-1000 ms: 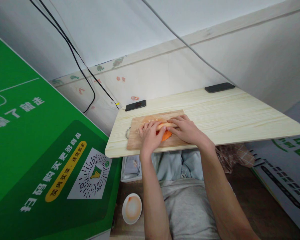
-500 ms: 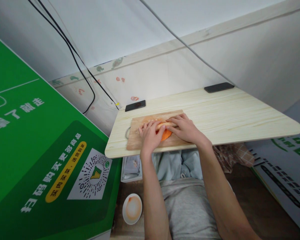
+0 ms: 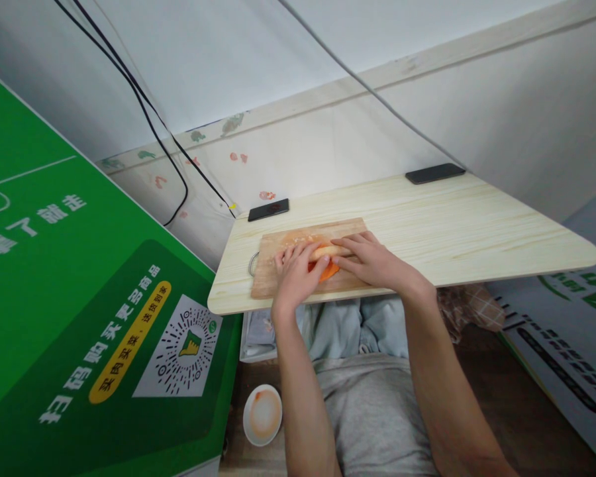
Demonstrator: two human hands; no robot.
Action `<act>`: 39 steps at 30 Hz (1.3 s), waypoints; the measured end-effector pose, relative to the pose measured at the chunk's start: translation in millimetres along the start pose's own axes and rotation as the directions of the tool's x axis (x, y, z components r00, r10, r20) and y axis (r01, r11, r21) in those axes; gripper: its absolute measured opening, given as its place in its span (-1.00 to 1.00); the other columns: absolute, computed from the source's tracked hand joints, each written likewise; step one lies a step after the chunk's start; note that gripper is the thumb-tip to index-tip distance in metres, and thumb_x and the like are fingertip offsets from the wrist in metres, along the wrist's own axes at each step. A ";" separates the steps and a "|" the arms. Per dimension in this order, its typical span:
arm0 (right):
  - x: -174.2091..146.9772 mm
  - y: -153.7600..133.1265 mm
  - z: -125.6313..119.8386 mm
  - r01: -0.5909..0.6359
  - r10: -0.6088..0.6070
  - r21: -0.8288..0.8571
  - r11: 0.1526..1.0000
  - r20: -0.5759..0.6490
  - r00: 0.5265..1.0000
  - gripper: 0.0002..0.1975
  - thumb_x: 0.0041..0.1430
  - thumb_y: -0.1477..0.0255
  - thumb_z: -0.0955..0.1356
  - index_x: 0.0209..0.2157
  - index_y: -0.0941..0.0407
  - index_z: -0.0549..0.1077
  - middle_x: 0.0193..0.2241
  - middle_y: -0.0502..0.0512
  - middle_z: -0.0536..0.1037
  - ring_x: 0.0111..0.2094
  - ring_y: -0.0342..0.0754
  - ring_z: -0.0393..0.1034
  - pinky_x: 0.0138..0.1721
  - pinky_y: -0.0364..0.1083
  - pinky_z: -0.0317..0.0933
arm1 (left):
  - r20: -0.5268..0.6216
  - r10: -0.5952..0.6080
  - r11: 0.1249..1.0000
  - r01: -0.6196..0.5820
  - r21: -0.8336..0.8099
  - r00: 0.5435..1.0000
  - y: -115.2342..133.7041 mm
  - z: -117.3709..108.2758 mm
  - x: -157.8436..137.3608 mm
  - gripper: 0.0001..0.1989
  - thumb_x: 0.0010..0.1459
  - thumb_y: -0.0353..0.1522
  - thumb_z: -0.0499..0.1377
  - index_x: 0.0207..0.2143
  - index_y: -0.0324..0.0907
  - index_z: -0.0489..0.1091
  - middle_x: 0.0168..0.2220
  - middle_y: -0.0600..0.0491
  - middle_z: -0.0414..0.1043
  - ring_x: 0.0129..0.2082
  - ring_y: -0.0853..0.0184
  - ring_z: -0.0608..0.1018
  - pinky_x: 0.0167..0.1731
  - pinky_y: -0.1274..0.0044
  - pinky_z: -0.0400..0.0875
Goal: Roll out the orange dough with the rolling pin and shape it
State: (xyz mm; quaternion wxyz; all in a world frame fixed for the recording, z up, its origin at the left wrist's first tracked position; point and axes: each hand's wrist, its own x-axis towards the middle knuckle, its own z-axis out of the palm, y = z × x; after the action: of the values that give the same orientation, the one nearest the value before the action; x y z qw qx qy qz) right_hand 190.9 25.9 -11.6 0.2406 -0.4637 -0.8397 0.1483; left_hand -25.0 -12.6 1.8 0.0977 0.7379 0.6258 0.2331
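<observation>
A pale orange, dough-like roll lies crosswise on a wooden cutting board; its exact kind is unclear. Below its near side shows a brighter orange flat piece, partly hidden by my hands. My left hand is curled over the left end of the roll, thumb on the near side. Over the right end, my right hand has its fingers on top and thumb in front. Both thumbs nearly meet at the middle. Pale crumbs and an orange stain lie on the board behind the roll.
The board rests on a pale wood-grain table. Two dark phones stand out at the back: one phone left, another phone right. A white bowl sits below, left of my legs. A green printed panel borders the left side.
My wrists and forearms have spread slightly apart, the right one outward to the right. Both hands stay on the roll, with more of its middle showing between them.
</observation>
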 end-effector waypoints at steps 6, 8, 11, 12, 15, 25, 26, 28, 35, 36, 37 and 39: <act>1.7 -1.2 -0.5 -0.003 0.003 -0.026 1.000 0.001 1.000 -0.44 0.52 0.08 0.30 0.35 0.06 0.54 0.22 0.33 0.61 0.35 0.38 0.33 0.32 0.36 0.35 | -0.030 -0.003 1.000 0.003 0.007 1.000 1.3 3.0 1.2 -0.69 0.52 -0.17 0.18 0.22 0.09 0.56 0.37 0.08 0.54 0.37 0.07 0.47 0.45 0.13 0.14; 3.3 -0.8 1.0 -0.003 0.003 -0.037 0.999 -0.007 1.000 -0.45 0.53 0.07 0.30 0.33 0.05 0.55 0.23 0.33 0.61 0.35 0.38 0.33 0.32 0.36 0.35 | -0.041 -0.015 1.000 0.016 0.011 0.999 2.0 4.7 2.5 -0.68 0.52 -0.17 0.19 0.22 0.10 0.56 0.36 0.07 0.54 0.36 0.06 0.47 0.45 0.13 0.14; 6.0 -0.5 3.5 -0.010 0.009 -0.051 0.999 -0.026 1.000 -0.47 0.54 0.08 0.29 0.31 0.05 0.57 0.25 0.31 0.60 0.35 0.36 0.32 0.32 0.35 0.35 | -0.047 -0.031 0.999 0.032 0.014 0.998 3.0 6.3 4.4 -0.68 0.52 -0.15 0.19 0.22 0.11 0.57 0.35 0.07 0.54 0.35 0.05 0.46 0.43 0.12 0.15; 6.9 -0.4 4.4 -0.012 0.011 -0.056 0.998 -0.033 0.999 -0.49 0.54 0.09 0.30 0.30 0.04 0.58 0.25 0.30 0.60 0.34 0.36 0.32 0.32 0.34 0.35 | -0.049 -0.035 0.999 0.035 0.014 0.998 3.3 6.6 4.9 -0.68 0.52 -0.14 0.19 0.22 0.11 0.57 0.35 0.07 0.54 0.34 0.05 0.46 0.43 0.12 0.16; 9.6 -0.1 6.6 -0.013 0.009 -0.065 0.998 -0.054 0.998 -0.53 0.54 0.10 0.31 0.27 0.02 0.61 0.25 0.27 0.60 0.32 0.35 0.33 0.30 0.35 0.35 | -0.058 -0.044 0.999 0.044 0.006 0.997 4.2 7.3 6.4 -0.68 0.53 -0.14 0.18 0.21 0.10 0.58 0.35 0.08 0.55 0.34 0.05 0.46 0.41 0.11 0.17; 13.0 -3.0 8.5 -0.040 0.034 -0.061 0.997 -0.096 0.995 -0.53 0.52 0.12 0.34 0.23 0.06 0.64 0.18 0.31 0.65 0.31 0.39 0.34 0.29 0.37 0.35 | -0.099 -0.055 0.998 0.056 0.007 0.994 7.5 8.9 7.9 -0.73 0.55 -0.17 0.17 0.14 0.10 0.60 0.30 0.11 0.60 0.29 0.09 0.50 0.38 0.13 0.16; 13.3 -3.1 8.7 -0.040 0.034 -0.060 0.997 -0.101 0.994 -0.54 0.52 0.11 0.34 0.22 0.05 0.65 0.18 0.31 0.65 0.31 0.39 0.34 0.28 0.37 0.35 | -0.103 -0.054 0.998 0.055 0.008 0.993 7.5 9.1 8.0 -0.73 0.55 -0.17 0.16 0.13 0.10 0.61 0.30 0.11 0.60 0.28 0.08 0.50 0.37 0.13 0.16; 14.1 -3.0 9.4 -0.043 0.038 -0.053 0.998 -0.106 0.994 -0.55 0.53 0.12 0.33 0.21 0.05 0.65 0.18 0.30 0.65 0.31 0.39 0.33 0.29 0.37 0.34 | -0.107 -0.055 0.998 0.056 0.008 0.993 7.5 9.8 8.3 -0.74 0.55 -0.18 0.17 0.12 0.09 0.62 0.28 0.10 0.62 0.27 0.08 0.51 0.37 0.13 0.16; 16.4 -2.5 11.0 -0.059 0.055 -0.031 0.998 -0.116 0.992 -0.54 0.54 0.13 0.31 0.19 0.08 0.67 0.19 0.29 0.65 0.31 0.37 0.32 0.31 0.35 0.30 | -0.134 -0.046 0.999 0.046 -0.007 0.990 6.8 12.4 9.0 -0.75 0.54 -0.18 0.18 0.11 0.09 0.62 0.25 0.10 0.64 0.26 0.08 0.51 0.35 0.14 0.17; 16.3 -2.5 11.0 -0.058 0.054 -0.030 0.998 -0.117 0.992 -0.55 0.55 0.12 0.31 0.18 0.07 0.67 0.19 0.29 0.66 0.31 0.37 0.32 0.31 0.35 0.31 | -0.136 -0.048 0.999 0.047 -0.008 0.990 6.9 12.5 9.1 -0.75 0.54 -0.18 0.18 0.11 0.09 0.62 0.25 0.10 0.64 0.26 0.08 0.51 0.35 0.14 0.17; 16.2 -2.6 10.9 -0.059 0.055 -0.029 0.998 -0.119 0.991 -0.55 0.54 0.12 0.31 0.17 0.06 0.67 0.18 0.29 0.66 0.31 0.37 0.32 0.30 0.34 0.31 | -0.137 -0.050 0.999 0.049 -0.010 0.989 7.1 12.6 9.1 -0.75 0.54 -0.18 0.18 0.11 0.09 0.63 0.25 0.10 0.64 0.26 0.08 0.51 0.35 0.13 0.17; 16.1 -2.9 10.8 -0.062 0.059 -0.027 0.998 -0.123 0.991 -0.55 0.54 0.12 0.31 0.16 0.05 0.68 0.18 0.28 0.66 0.30 0.37 0.32 0.29 0.35 0.32 | -0.137 -0.051 0.999 0.050 -0.013 0.989 7.5 12.5 9.2 -0.75 0.54 -0.18 0.18 0.10 0.08 0.63 0.25 0.09 0.64 0.26 0.07 0.51 0.35 0.12 0.17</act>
State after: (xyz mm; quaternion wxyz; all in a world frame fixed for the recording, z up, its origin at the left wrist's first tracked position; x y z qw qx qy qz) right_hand 175.7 37.8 -15.1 0.2797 -0.5008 -0.8111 0.1142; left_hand -11.5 -3.3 -3.8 0.0639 0.7036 0.6483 0.2838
